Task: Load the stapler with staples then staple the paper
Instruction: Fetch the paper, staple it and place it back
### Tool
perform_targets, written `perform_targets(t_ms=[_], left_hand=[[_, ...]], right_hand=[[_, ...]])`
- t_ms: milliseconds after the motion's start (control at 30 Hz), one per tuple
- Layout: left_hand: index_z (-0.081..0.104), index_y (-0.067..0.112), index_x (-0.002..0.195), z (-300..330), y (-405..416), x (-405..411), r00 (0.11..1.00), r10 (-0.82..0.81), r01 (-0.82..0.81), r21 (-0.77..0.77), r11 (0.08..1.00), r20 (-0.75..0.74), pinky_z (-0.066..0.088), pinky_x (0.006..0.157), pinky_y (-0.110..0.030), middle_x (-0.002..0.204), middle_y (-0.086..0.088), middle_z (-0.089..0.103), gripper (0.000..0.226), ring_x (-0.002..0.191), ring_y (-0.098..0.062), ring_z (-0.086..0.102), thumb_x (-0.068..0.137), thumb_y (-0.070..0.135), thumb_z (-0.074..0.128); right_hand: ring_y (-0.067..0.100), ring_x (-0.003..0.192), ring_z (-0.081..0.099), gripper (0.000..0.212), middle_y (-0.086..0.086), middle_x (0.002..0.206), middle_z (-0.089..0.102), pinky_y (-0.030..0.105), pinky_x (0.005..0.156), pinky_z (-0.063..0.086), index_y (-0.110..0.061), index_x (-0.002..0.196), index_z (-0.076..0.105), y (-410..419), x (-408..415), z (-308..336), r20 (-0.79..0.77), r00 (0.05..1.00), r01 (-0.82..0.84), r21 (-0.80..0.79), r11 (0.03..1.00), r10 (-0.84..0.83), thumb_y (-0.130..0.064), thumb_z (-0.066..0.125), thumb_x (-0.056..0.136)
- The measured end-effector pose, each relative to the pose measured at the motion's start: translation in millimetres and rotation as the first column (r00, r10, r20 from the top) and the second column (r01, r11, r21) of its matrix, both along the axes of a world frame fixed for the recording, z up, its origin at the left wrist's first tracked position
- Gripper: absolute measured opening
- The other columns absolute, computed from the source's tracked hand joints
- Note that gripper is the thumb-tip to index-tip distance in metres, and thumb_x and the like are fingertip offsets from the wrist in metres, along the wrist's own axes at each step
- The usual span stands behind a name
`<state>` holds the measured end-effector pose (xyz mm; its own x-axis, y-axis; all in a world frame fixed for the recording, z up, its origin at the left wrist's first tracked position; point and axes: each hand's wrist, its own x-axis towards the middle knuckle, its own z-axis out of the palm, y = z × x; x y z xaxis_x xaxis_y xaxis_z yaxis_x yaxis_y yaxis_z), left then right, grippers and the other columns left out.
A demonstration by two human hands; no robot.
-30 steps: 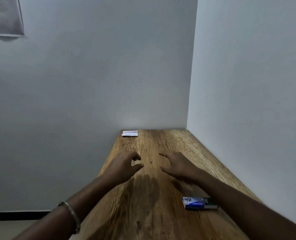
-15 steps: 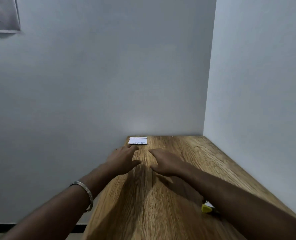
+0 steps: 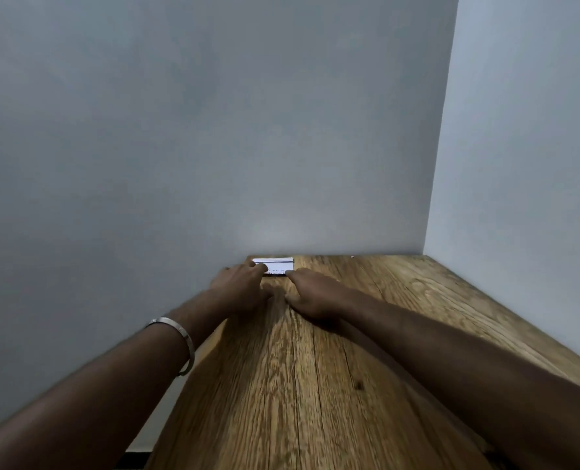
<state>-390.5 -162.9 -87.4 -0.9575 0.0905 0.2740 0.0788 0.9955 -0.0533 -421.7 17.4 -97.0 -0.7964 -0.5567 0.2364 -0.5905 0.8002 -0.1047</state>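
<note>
A small folded white paper (image 3: 278, 266) lies at the far left corner of the wooden table (image 3: 315, 385), against the back wall. My left hand (image 3: 241, 286) reaches to it, fingertips touching its near left edge, fingers apart. My right hand (image 3: 312, 293) lies flat on the wood, its fingertips at the paper's near right corner. Neither hand grips anything. The stapler and the box of staples are out of view.
A grey wall stands right behind the table's far edge and another (image 3: 519, 164) runs along its right side. The table's left edge drops off beside my left forearm, which wears a metal bangle (image 3: 176, 344).
Both hands have moved forward across the table to the paper. The view has tilted up, so the blue box of staples and the yellow item near the front have left the frame.
</note>
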Motion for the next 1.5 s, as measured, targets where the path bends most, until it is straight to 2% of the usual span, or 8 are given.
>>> perform_targets(t_ms=[233,367,500,600,733,967,1367,1500], left_hand=[[0.047,0.018,0.138,-10,-7,-41,1.000,0.010,-0.011,0.051,0.999,0.014,0.043,0.098,-0.044,0.146,-0.007,0.049,0.052,0.127,-0.031,0.054,0.099,0.051,0.038],[0.057,0.016,0.125,-12,-6,-49,0.998,-0.007,0.008,-0.014,1.000,0.064,0.044,0.098,-0.044,0.138,-0.009,0.057,0.043,0.124,-0.029,0.056,0.102,0.043,0.033],[0.062,0.013,0.119,-15,2,-43,0.992,0.014,-0.016,0.009,1.000,0.122,0.048,0.096,-0.042,0.130,-0.013,0.063,0.043,0.115,-0.031,0.060,0.103,0.038,0.030],[0.063,0.014,0.116,-16,8,-25,0.994,0.037,-0.039,0.016,0.999,0.101,0.050,0.093,-0.041,0.127,-0.012,0.064,0.042,0.112,-0.030,0.062,0.102,0.038,0.032],[0.063,0.012,0.113,-13,18,15,0.992,0.034,-0.037,0.018,0.999,0.119,0.051,0.091,-0.041,0.124,-0.012,0.064,0.039,0.110,-0.029,0.063,0.101,0.035,0.035],[0.066,0.007,0.108,0,42,112,0.977,0.026,-0.036,0.046,0.998,0.213,0.053,0.087,-0.040,0.115,-0.014,0.067,0.038,0.101,-0.028,0.065,0.101,0.033,0.039],[0.067,0.007,0.107,9,97,288,0.981,-0.048,0.064,-0.080,0.995,0.186,0.053,0.084,-0.042,0.114,-0.011,0.065,0.036,0.101,-0.030,0.064,0.100,0.028,0.038],[0.066,0.010,0.107,8,109,331,0.984,-0.100,0.117,-0.115,0.986,0.145,0.055,0.080,-0.045,0.108,-0.009,0.066,0.036,0.090,-0.027,0.065,0.101,0.029,0.037]], right_hand=[[0.032,0.136,0.044,0.055,0.011,0.155,0.036,0.047,0.108,0.041,-0.011,0.148,0.034,-21,-42,0,0.015,1.000,0.001,0.131,0.991,-0.003,-0.039,0.037,0.101],[0.033,0.127,0.051,0.045,0.018,0.144,0.048,0.039,0.104,0.042,-0.004,0.136,0.047,-30,-50,0,0.089,0.996,-0.029,0.190,0.981,0.012,-0.032,0.031,0.105],[0.031,0.126,0.052,0.047,0.017,0.140,0.053,0.039,0.105,0.041,-0.006,0.134,0.052,-27,-44,-1,0.126,0.992,-0.047,0.211,0.976,0.021,-0.033,0.025,0.107],[0.030,0.119,0.055,0.043,0.016,0.133,0.057,0.040,0.100,0.042,-0.007,0.128,0.054,-17,-27,1,0.139,0.989,-0.070,0.209,0.975,0.042,-0.033,0.028,0.107],[0.028,0.110,0.058,0.037,0.014,0.122,0.061,0.041,0.096,0.046,-0.008,0.117,0.057,-3,13,3,0.167,0.983,-0.098,0.171,0.980,0.069,-0.033,0.032,0.106],[0.027,0.106,0.059,0.036,0.013,0.119,0.062,0.044,0.095,0.047,-0.009,0.115,0.058,25,114,16,0.191,0.975,-0.149,0.203,0.968,0.110,-0.033,0.034,0.105],[0.028,0.101,0.059,0.037,0.011,0.111,0.064,0.043,0.091,0.047,-0.009,0.104,0.059,91,280,19,0.129,0.979,-0.178,0.168,0.970,0.157,-0.038,0.036,0.103],[0.026,0.100,0.059,0.032,0.008,0.112,0.063,0.038,0.083,0.046,-0.011,0.104,0.060,109,321,14,0.056,0.979,-0.200,0.124,0.972,0.195,-0.035,0.039,0.101]])
